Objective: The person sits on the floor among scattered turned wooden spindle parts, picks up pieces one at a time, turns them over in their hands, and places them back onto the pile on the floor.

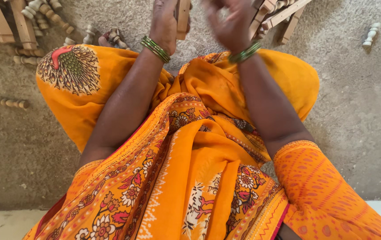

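The carpeted floor (pixel 359 111) is strewn with turned wooden spindles (pixel 372 34) and a slatted wooden frame (pixel 279 15). A wooden block (pixel 183 18) is held upright above the lap by the left hand (pixel 163 24), fingers clamped on it. The right hand (pixel 230 24) is blurred beside it; its fingers cannot be judged. Fitting appears in hand; alignment is required next.
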